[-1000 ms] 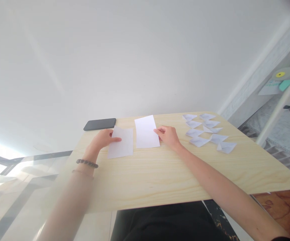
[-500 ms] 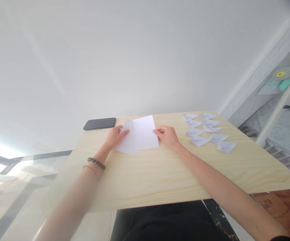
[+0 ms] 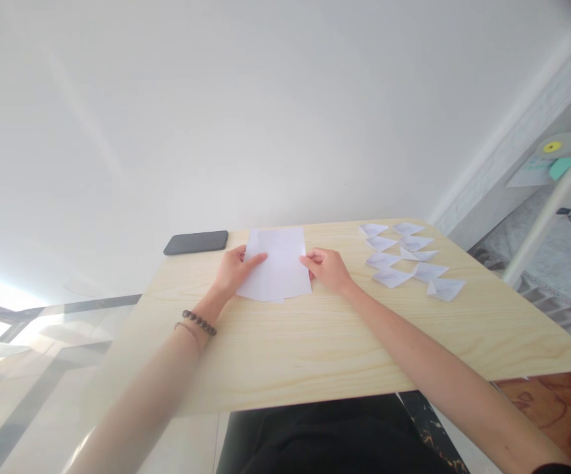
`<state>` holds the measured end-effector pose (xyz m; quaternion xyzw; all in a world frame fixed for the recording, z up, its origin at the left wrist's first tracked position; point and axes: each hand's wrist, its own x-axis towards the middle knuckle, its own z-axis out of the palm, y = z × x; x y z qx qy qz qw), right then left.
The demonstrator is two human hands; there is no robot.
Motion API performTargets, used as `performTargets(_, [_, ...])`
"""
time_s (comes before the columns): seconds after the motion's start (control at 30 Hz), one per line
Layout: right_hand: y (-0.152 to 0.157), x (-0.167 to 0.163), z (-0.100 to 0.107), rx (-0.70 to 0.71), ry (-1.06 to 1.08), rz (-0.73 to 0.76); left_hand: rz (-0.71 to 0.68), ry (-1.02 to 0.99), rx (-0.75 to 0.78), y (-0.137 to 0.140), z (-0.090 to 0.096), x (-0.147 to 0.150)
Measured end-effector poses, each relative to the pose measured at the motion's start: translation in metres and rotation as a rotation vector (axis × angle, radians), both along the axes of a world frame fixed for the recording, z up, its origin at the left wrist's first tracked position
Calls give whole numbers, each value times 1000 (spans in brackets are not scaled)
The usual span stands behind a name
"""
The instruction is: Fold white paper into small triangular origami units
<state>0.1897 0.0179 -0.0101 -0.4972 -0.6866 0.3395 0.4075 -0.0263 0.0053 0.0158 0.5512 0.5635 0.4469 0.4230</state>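
Observation:
A white sheet of paper (image 3: 281, 266) is held just over the table between my two hands. My left hand (image 3: 239, 268) pinches its left side, thumb on top and fingers underneath. At the right edge, my right hand (image 3: 325, 268) grips the paper between thumb and fingers. The left part is folded over, so two layers overlap, their lower edges slightly out of line. Several folded white paper boats (image 3: 393, 276) stand in two columns on the right side of the table, apart from my right hand.
The light wooden table (image 3: 315, 355) stands against a pale wall (image 3: 285, 131). A black phone (image 3: 196, 243) lies at its back left corner. Beyond the right edge is a whitish metal frame (image 3: 542, 217).
My left hand has moved right, bringing the left flap over the rest of the paper so the layers nearly line up. My right hand has stayed almost still.

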Motion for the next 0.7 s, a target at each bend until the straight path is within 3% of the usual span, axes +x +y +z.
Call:
performTargets(0.07, [-1, -1, 1, 30, -30, -28, -15, 100, -17, 3, 5, -11])
performTargets(0.23, [-1, 1, 5, 80, -85, -115, 62, 663, -80, 9, 16, -59])
performTargets(0.33, [0, 2, 4, 96, -103, -130, 90, 873, -152, 8, 20, -83])
performTargets(0.5, [0, 0, 0, 69, -60, -78, 199, 1129, -31, 6, 20, -93])
performTargets(0.6, [0, 0, -2, 35, -13, -35, 231, 1117, 196, 6, 18, -75])
performTargets(0.7, [2, 4, -1, -5, 41, 27, 73, 798, 365, 4, 11, -39])
